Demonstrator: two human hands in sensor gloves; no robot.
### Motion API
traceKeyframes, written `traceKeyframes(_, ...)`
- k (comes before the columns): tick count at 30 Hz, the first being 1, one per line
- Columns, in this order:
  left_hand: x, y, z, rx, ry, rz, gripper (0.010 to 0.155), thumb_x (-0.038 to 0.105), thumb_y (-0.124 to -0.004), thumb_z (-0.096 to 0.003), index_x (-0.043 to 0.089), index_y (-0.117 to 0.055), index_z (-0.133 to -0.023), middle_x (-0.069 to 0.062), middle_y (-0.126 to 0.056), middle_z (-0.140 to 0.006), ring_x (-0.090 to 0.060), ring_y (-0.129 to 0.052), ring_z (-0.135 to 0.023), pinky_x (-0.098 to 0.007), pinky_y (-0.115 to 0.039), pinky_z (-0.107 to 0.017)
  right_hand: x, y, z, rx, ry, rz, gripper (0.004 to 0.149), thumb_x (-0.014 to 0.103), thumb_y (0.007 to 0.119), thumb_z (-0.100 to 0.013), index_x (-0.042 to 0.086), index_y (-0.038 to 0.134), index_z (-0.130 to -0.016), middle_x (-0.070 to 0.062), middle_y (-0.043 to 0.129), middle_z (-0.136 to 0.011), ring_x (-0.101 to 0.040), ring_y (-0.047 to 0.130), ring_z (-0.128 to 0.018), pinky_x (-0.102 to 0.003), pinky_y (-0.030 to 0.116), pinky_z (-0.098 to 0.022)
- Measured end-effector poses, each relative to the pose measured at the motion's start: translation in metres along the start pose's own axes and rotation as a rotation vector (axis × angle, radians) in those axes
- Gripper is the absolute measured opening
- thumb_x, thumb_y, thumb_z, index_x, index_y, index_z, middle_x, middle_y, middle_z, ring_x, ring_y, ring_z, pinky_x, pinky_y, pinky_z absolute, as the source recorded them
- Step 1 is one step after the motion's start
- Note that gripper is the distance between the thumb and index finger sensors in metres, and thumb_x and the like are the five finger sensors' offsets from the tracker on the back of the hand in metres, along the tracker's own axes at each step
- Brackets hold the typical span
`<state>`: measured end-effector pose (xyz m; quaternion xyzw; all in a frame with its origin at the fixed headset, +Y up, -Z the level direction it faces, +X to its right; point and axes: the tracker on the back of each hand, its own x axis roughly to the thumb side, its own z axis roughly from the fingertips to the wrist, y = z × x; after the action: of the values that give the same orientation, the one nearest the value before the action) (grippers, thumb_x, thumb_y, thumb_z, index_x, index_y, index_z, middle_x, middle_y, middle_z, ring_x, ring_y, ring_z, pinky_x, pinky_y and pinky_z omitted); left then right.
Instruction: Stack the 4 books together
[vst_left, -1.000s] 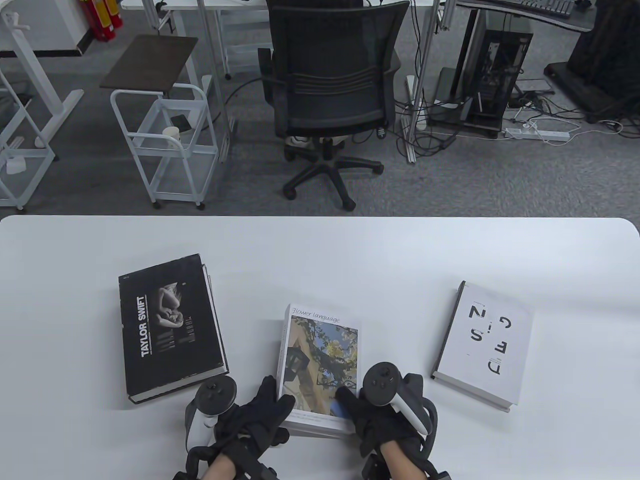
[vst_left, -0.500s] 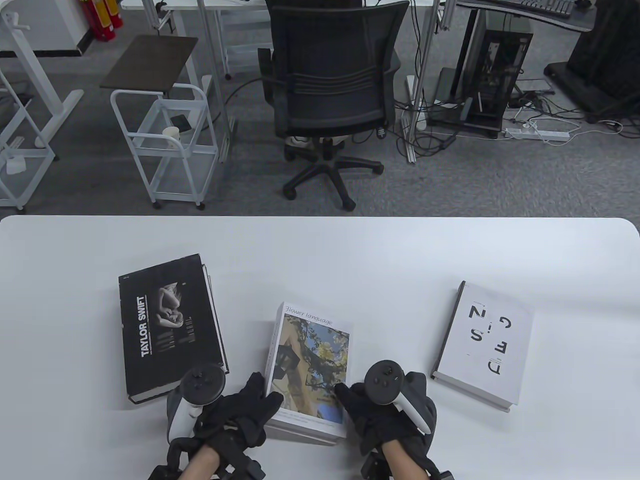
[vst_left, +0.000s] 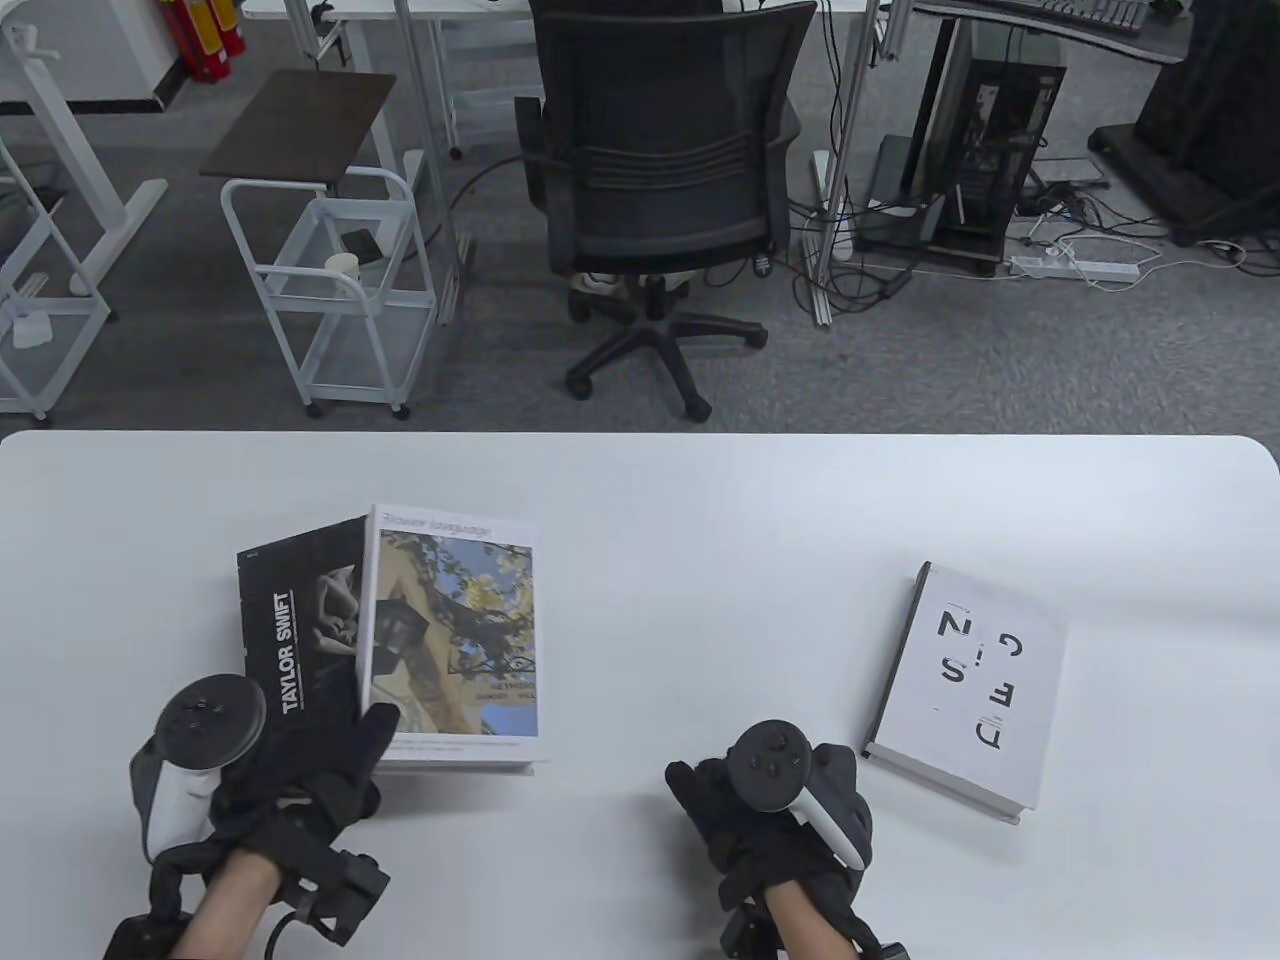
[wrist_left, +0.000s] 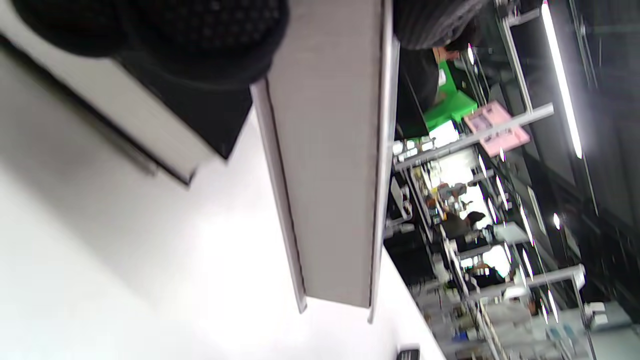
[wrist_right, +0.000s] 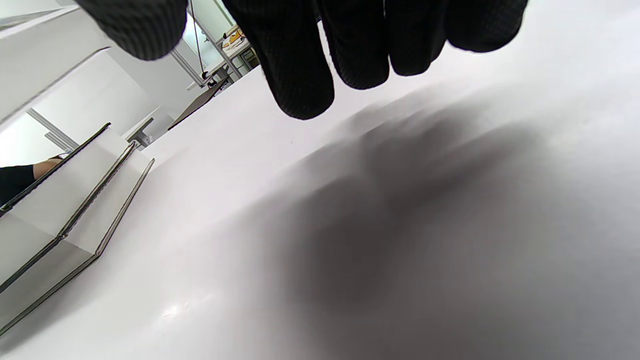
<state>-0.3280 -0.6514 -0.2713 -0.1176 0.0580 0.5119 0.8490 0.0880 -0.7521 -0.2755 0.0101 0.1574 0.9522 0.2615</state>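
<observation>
Table (vst_left: 700, 500), white with rounded far corners, fills the lower half of the table view; beyond its far edge lie grey carpet, a black office chair (vst_left: 660, 180), a white wire cart (vst_left: 330, 290) and a computer tower (vst_left: 985, 160) among cables. Taking the black Taylor Swift book (vst_left: 295, 640) as landmark: it lies flat, long axis running away from the person, title reading along that axis. The flower book (vst_left: 455, 630) overlaps its right part, held there by the left hand (vst_left: 300, 780), thumb on the cover's near left corner; its long axis also runs away from the person, title at the far end. The white book (vst_left: 965, 690) lies well apart to the landmark's right, its long axis tilted slightly. The right hand (vst_left: 770, 810) rests between them near the table's front edge, gripping nothing, fingers loosely curled

In the left wrist view, gloved fingers (wrist_left: 200, 35) clasp the flower book (wrist_left: 325, 150), whose page edge stands above the landmark's dark cover (wrist_left: 200, 115)

In the right wrist view, the right hand's fingers (wrist_right: 305, 60) hang free over bare table (wrist_right: 400, 225); the two overlapped books (wrist_right: 60, 210) show at the left
</observation>
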Motion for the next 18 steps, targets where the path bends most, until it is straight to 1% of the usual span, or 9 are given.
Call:
traceKeyframes(3, -0.01, 0.025, 0.004, 0.072, 0.036, 0.061, 0.078, 0.042, -0.067, -0.0523, 0.001, -0.028, -0.106, -0.028, -0.068, -0.092, -0.026, -0.092, -0.035, -0.055, -0.078, -0.038, 0.0, 0.0, 0.0, 0.001, -0.005, -0.003, 0.068, 0.061, 0.057, -0.062, 0.008, 0.076, -0.1, -0.025, 0.064, -0.109, -0.053, 0.06, -0.095, -0.059, 0.062, -0.068)
traceKeyframes(7, -0.026, 0.045, 0.008, 0.134, 0.085, 0.103, 0.076, 0.041, -0.067, -0.0524, 0.001, -0.029, -0.106, -0.03, -0.068, -0.092, -0.028, -0.093, -0.035, -0.056, -0.078, -0.039, 0.0, 0.001, 0.0, 0.002, -0.006, -0.002, 0.068, 0.061, 0.057, -0.062, 0.008, 0.076, -0.1, -0.026, 0.064, -0.109, -0.053, 0.06, -0.095, -0.059, 0.063, -0.068)
traceKeyframes(11, -0.044, 0.052, 0.008, 0.158, 0.14, 0.133, 0.075, 0.041, -0.065, -0.0524, 0.001, -0.029, -0.106, -0.03, -0.067, -0.092, -0.029, -0.093, -0.036, -0.056, -0.077, -0.039, 0.001, 0.001, 0.0, 0.005, -0.007, 0.0, 0.068, 0.061, 0.057, -0.062, 0.008, 0.076, -0.1, -0.026, 0.064, -0.109, -0.053, 0.06, -0.095, -0.059, 0.063, -0.068)
traceKeyframes(18, -0.06, 0.05, 0.001, 0.15, 0.182, 0.11, 0.074, 0.04, -0.064, -0.0525, 0.002, -0.029, -0.106, -0.03, -0.066, -0.094, -0.029, -0.093, -0.038, -0.057, -0.077, -0.041, 0.001, 0.001, 0.001, 0.009, -0.005, 0.004, 0.068, 0.061, 0.057, -0.063, 0.008, 0.076, -0.1, -0.026, 0.064, -0.109, -0.053, 0.061, -0.095, -0.059, 0.063, -0.067)
